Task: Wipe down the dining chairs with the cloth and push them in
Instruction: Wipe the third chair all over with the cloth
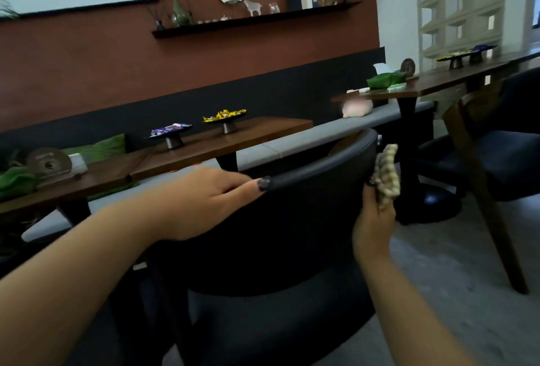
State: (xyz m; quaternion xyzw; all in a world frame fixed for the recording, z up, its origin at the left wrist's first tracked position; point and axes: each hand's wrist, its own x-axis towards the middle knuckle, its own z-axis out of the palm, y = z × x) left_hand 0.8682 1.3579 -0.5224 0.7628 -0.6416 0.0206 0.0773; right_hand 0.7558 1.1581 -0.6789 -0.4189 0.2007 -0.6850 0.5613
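Left hand point(201, 202) lies flat with fingers straight along the dark chair point(292, 237) top rail, probably steadying it, while the right hand point(374, 219) has its grip pinching the bunched cloth point(387, 172) against the backrest's right edge for wiping, chair not tucked under the counter point(204, 146) yet.

Smooth matt chair point(292, 219) — nubby woven cloth point(387, 172)

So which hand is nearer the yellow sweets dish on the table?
Left. The left hand rests on the chair back just below the yellow sweets dish; the right hand, holding the cloth, is farther right.
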